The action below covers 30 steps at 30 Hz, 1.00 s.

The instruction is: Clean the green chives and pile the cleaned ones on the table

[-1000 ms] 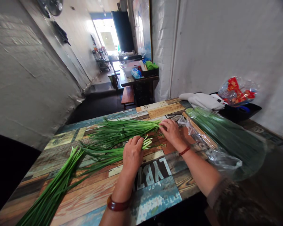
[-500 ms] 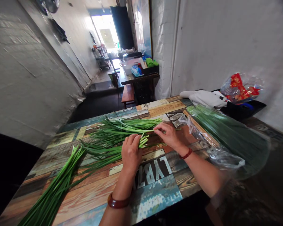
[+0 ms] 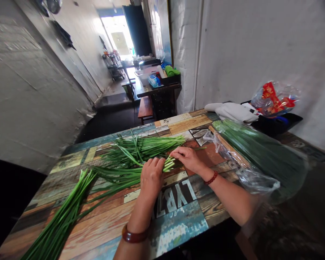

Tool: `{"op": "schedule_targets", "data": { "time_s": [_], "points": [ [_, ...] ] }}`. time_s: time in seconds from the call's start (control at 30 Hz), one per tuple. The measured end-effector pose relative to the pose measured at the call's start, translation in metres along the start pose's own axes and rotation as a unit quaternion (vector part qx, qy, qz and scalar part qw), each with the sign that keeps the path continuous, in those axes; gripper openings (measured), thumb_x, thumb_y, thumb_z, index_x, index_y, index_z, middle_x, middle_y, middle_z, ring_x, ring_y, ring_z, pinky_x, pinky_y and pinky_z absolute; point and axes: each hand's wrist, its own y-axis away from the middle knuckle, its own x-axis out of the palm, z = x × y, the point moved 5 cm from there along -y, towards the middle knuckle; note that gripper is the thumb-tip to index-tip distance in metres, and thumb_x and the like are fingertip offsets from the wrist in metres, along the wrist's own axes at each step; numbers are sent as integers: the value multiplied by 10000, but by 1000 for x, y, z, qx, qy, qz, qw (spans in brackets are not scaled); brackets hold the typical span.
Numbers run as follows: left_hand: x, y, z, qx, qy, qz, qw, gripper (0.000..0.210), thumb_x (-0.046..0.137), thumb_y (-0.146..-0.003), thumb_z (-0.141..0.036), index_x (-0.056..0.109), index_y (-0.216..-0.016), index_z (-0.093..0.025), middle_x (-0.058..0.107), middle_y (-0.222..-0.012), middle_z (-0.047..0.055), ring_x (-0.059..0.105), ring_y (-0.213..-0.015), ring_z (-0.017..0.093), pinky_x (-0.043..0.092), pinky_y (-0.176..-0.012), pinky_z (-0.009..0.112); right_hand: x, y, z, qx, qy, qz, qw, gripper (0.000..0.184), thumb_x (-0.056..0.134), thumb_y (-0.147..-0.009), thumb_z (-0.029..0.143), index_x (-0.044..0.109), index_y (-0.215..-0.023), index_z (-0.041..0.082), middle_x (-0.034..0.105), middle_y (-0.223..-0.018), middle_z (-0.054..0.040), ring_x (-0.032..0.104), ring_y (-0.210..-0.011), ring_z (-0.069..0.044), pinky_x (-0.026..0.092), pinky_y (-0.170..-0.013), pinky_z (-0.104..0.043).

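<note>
My left hand (image 3: 152, 177) is wrapped round a bunch of garlic chives (image 3: 124, 176), whose pale cut ends stick out on its right and whose green leaves trail left over the table. At those pale ends, my right hand (image 3: 186, 158) pinches with thumb and forefinger at a chive stem; its tip is partly hidden by the fingers. Behind both hands lies a loose pile of chives (image 3: 157, 142). Another bundle of chives (image 3: 62, 216) rests at the near left, stems pointing away from me.
On the right, a clear plastic bag (image 3: 273, 166) holds more long greens beside a wooden stick (image 3: 230, 148). A pale cloth (image 3: 233, 112) and a red-printed plastic bag (image 3: 276, 99) lie behind it. Further off stand a dark table (image 3: 157, 89) with boxes and a bench (image 3: 145, 107).
My right hand has moved left and slightly down, from the loose pile to the stem ends at my left hand, bringing a chive stem along. The left hand keeps its hold.
</note>
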Motion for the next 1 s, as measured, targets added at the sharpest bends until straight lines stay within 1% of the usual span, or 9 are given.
{"op": "schedule_targets", "data": {
  "time_s": [0.07,0.13,0.2,0.27,0.4,0.5,0.57,0.8,1.0],
  "points": [
    [-5,1,-2,6,-23,-10,1000,314,473,-805,-79,618,-1057,-199,625,-867,72,522,-828,240,400,-702,347,-6,-1,-5,25,-15,-26,999,242,516,-918,311,695,-830,173,721,-822,-34,655,-760,-141,502,-706,-246],
    [-10,2,0,-3,-32,-36,999,315,466,-811,-68,616,-1056,-196,618,-856,74,521,-822,238,391,-699,345,-17,-2,-10,37,-14,-89,995,252,510,-921,330,688,-833,174,719,-828,-40,656,-778,-153,506,-725,-263],
    [-13,2,6,-26,-32,-61,997,324,467,-809,-59,609,-1075,-179,619,-866,82,527,-835,237,396,-720,343,-31,-3,-15,29,13,-153,988,252,508,-923,338,686,-847,177,714,-851,-54,653,-814,-171,505,-763,-292],
    [-10,3,10,-45,-27,-64,997,345,473,-802,-55,593,-1108,-161,627,-904,93,537,-868,240,405,-747,344,-41,-4,-19,7,62,-182,981,236,504,-927,329,691,-902,187,707,-917,-68,642,-887,-189,495,-828,-325],
    [2,1,9,-50,-6,-8,999,404,491,-772,-49,570,-1146,-179,639,-1007,90,551,-944,238,413,-780,342,-46,-7,-32,-22,171,-179,969,216,519,-917,288,679,-1046,220,687,-1041,-68,605,-1005,-213,451,-938,-380],
    [8,0,5,-45,1,35,998,346,511,-776,-81,593,-1089,-202,640,-993,78,558,-941,231,410,-767,335,-44,-8,-42,-17,234,-162,959,209,547,-904,279,682,-1053,220,685,-1042,-69,598,-1005,-224,440,-939,-392],
    [9,0,3,-37,1,46,998,301,518,-780,-96,605,-1046,-206,635,-966,76,558,-927,235,406,-749,337,-43,-9,-45,-16,259,-151,954,187,575,-892,280,689,-1028,222,684,-1036,-70,597,-995,-227,437,-930,-390],
    [10,0,2,-24,-4,36,999,283,522,-785,-109,605,-1038,-204,622,-957,76,545,-907,241,395,-731,341,-40,-10,-39,-8,276,-138,951,87,608,-876,267,679,-870,216,660,-961,-63,574,-950,-224,416,-908,-386],
    [10,1,4,-23,8,11,1000,331,497,-775,-80,609,-1061,-201,610,-935,80,534,-896,246,403,-735,345,-36,-6,-12,-61,208,-146,965,108,543,-916,255,639,-880,222,644,-960,-49,562,-972,-209,411,-924,-368]
  ]
}}
